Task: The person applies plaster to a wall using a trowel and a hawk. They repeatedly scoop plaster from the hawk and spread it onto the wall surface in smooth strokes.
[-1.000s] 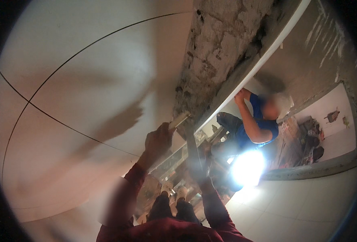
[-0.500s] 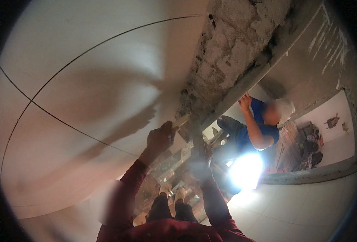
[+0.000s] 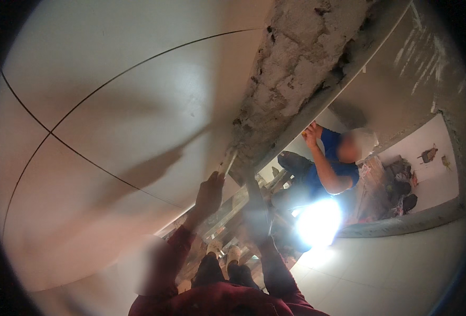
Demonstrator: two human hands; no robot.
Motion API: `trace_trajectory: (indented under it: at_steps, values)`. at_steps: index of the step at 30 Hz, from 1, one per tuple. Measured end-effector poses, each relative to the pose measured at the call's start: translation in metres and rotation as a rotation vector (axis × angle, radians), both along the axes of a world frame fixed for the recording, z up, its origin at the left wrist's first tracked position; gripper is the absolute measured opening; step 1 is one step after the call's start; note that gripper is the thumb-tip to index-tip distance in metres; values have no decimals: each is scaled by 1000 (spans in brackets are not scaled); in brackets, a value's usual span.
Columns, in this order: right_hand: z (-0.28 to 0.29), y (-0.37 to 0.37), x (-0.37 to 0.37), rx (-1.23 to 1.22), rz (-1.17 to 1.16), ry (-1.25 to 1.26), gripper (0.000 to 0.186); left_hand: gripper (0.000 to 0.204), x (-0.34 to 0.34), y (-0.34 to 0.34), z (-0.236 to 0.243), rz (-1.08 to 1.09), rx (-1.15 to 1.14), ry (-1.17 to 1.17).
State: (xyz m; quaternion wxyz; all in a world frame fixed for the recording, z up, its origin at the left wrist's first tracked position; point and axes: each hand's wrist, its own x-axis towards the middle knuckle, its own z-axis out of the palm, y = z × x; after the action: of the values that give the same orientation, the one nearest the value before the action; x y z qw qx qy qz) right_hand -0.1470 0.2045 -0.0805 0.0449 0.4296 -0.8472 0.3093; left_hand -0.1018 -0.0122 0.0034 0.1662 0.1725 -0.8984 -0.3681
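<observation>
My left hand (image 3: 210,193) is closed around a thin, pale, flat-bladed tool (image 3: 229,160). The blade's tip is at the edge of the rough grey mortar strip (image 3: 288,68), where it meets the smooth pale wall tiles (image 3: 112,126). To the right, my right hand (image 3: 258,221) is raised and smeared by blur and glare. Above it, a dark, narrow, flat piece (image 3: 253,190) reaches toward the lower end of the mortar; its kind is unclear. The fingers of that hand are hard to make out.
A person in a blue shirt (image 3: 325,174) sits at the right, a hand raised to the pale straight edge (image 3: 359,71) beside the mortar. A bright lamp (image 3: 320,224) glares below. Boards and clutter (image 3: 233,221) lie around my feet; a recess (image 3: 433,168) holds items.
The blade in my left hand has swung from nearly level to steeply upright, and that hand has dropped slightly. The whole view has shifted a little.
</observation>
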Motion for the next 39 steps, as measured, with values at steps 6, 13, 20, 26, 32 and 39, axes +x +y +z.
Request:
trace_trajectory:
  at_steps: [6, 13, 20, 26, 32, 39]
  values:
    - [-29, 75, 33, -14, -22, -30, 43, 22, -15, -18, 45, -153, -43, 310]
    - [28, 84, 61, 93, -128, 50, 47, 50, -6, -80, 143, -518, 1028, 286]
    - [87, 57, 78, -52, -271, -180, 45, 50, -13, -97, 161, -754, 575, 124]
    - [96, 23, 80, 17, -342, -157, 46, 30, 18, -102, 160, -711, 183, -141]
    - [91, 23, 91, -139, -409, -188, 45, 21, 17, -86, 140, -808, 84, 89]
    - [93, 8, 98, -200, -457, -184, 53, 40, 28, -107, 91, -619, 662, 88]
